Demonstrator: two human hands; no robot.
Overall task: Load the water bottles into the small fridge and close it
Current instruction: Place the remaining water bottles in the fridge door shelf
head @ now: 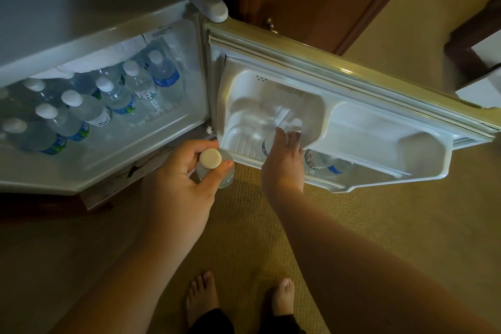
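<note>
Your left hand fingers curl tight round a capped water bottle below the fridge, right hand fingers seemingly wrapped on another bottle in the door shelf.

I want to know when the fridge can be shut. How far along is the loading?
Done: the main compartment holds many bottles. In hand: the right hand lowers a bottle into the door shelf, beside one already there; the left hand holds another bottle by its cap. Left: place both, close the open door.
</note>
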